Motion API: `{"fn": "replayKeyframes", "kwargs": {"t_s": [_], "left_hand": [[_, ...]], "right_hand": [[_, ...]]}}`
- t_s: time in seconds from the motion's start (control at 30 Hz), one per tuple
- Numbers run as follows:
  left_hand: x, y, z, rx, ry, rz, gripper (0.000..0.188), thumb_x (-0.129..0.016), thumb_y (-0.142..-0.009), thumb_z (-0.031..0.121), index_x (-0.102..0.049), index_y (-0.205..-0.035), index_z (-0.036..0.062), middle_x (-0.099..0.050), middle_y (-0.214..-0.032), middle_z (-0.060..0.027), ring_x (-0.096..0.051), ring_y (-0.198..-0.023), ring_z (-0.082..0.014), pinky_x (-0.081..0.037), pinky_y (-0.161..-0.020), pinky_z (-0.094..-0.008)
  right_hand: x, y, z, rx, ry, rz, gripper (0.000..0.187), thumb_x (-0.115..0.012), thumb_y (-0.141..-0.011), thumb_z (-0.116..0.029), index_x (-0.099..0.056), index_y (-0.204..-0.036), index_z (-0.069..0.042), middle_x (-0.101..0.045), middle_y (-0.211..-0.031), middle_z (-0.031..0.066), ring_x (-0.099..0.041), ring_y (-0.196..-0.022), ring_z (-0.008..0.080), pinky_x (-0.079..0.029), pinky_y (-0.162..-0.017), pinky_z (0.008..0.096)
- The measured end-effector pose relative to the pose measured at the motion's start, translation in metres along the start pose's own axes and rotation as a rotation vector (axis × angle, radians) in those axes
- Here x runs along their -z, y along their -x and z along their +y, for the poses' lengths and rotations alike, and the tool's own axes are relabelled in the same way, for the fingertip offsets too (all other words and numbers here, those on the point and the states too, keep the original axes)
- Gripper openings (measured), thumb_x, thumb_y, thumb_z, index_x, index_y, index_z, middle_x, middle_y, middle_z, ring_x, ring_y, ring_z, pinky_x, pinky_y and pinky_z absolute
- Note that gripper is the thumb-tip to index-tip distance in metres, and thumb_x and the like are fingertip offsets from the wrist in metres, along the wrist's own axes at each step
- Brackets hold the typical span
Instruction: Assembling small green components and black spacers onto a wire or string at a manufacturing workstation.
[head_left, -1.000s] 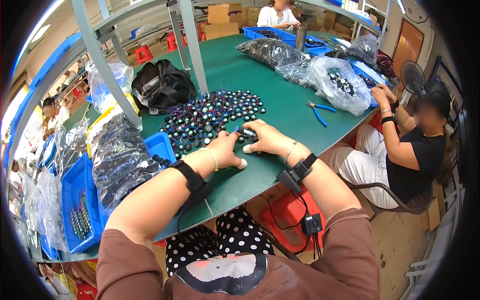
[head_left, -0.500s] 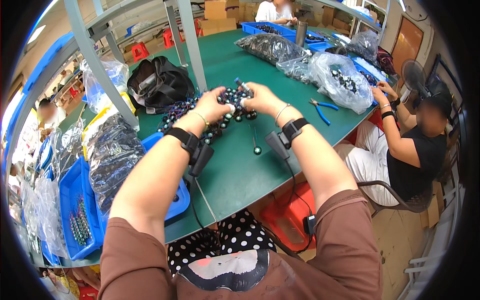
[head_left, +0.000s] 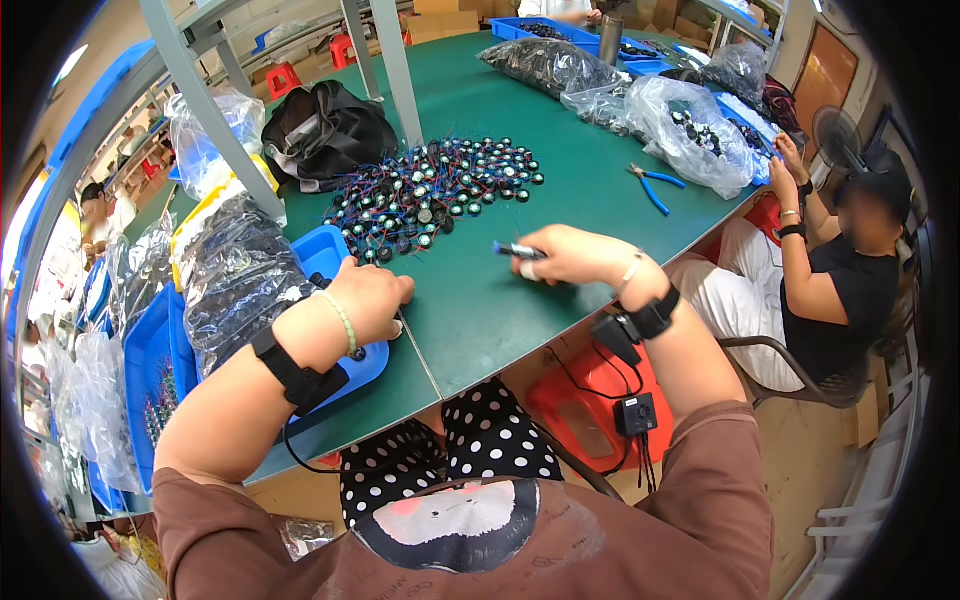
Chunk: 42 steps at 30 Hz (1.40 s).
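My right hand (head_left: 570, 255), a white cover on one finger, holds a dark marker pen (head_left: 518, 250) with a blue end above the green table. My left hand (head_left: 362, 303) is over the edge of a blue tray (head_left: 372, 368) at the table's near edge. Its fingers curl downward, and whatever they hold is hidden. Beyond both hands spreads a pile of small round black parts (head_left: 440, 190) with pale green-white faces and thin red and blue wires. A dark round part (head_left: 357, 353) shows in the tray under my left wrist.
Blue-handled pliers (head_left: 657, 188) lie to the right. A black bag (head_left: 325, 130) and grey metal posts (head_left: 398, 75) stand behind the pile. Filled plastic bags (head_left: 240, 275) and another blue tray (head_left: 150, 390) are at left. A co-worker (head_left: 840, 280) sits at right near a clear bag (head_left: 690, 135).
Both hands have left the pile. My left hand moved nearer and left to the blue tray; my right moved nearer and right with the pen. The single wired part on the bare table is gone.
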<state>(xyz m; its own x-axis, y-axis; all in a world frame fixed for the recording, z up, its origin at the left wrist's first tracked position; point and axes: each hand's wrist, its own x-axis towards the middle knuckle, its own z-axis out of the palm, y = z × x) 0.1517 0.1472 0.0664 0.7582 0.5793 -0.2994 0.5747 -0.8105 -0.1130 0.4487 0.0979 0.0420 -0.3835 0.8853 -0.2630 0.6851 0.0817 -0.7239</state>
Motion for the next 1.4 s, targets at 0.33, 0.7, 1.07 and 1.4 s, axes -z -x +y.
{"fn": "replayKeyframes", "kwargs": {"t_s": [0.33, 0.7, 1.07, 1.4], "left_hand": [[-0.011, -0.022, -0.005, 0.038, -0.104, -0.137, 0.012, -0.069, -0.069, 0.017, -0.071, -0.080, 0.0131, -0.068, -0.079, -0.0091, -0.067, -0.082, -0.0295, -0.051, -0.075, -0.0415], [0.005, -0.065, -0.050, 0.178, 0.379, 0.636, 0.028, -0.065, -0.079, 0.013, -0.067, -0.106, 0.0064, -0.065, -0.102, -0.0175, -0.062, -0.097, -0.0347, -0.048, -0.088, -0.0424], [-0.021, 0.134, -0.019, 0.309, 0.708, 0.554, 0.018, -0.066, -0.081, 0.006, -0.067, -0.098, -0.0007, -0.068, -0.091, -0.0126, -0.065, -0.082, -0.0216, -0.051, -0.075, -0.0312], [-0.132, 0.240, -0.044, 0.761, 0.393, 0.811, 0.030, -0.066, -0.080, 0.010, -0.063, -0.108, 0.0003, -0.060, -0.105, -0.0168, -0.058, -0.099, -0.0333, -0.046, -0.087, -0.0374]], "right_hand": [[0.001, 0.001, 0.009, -0.051, 0.205, 0.472, 0.023, -0.061, -0.086, -0.018, -0.060, -0.099, 0.001, -0.064, -0.087, 0.0160, -0.063, -0.080, 0.0299, -0.049, -0.074, 0.0380], [0.040, 0.010, 0.139, -0.153, 0.692, 1.011, 0.016, -0.051, -0.082, 0.002, -0.052, -0.098, 0.000, -0.056, -0.099, 0.0233, -0.057, -0.096, 0.0417, -0.048, -0.082, 0.0484], [0.002, 0.040, 0.095, -0.032, 0.552, 1.012, 0.042, -0.062, -0.077, 0.000, -0.054, -0.118, -0.001, -0.055, -0.118, 0.0192, -0.053, -0.112, 0.0371, -0.043, -0.096, 0.0434], [-0.147, -0.002, -0.070, 0.449, 0.249, 0.673, 0.036, -0.065, -0.081, -0.008, -0.057, -0.115, -0.001, -0.056, -0.123, 0.0183, -0.052, -0.116, 0.0355, -0.041, -0.100, 0.0428]]}}
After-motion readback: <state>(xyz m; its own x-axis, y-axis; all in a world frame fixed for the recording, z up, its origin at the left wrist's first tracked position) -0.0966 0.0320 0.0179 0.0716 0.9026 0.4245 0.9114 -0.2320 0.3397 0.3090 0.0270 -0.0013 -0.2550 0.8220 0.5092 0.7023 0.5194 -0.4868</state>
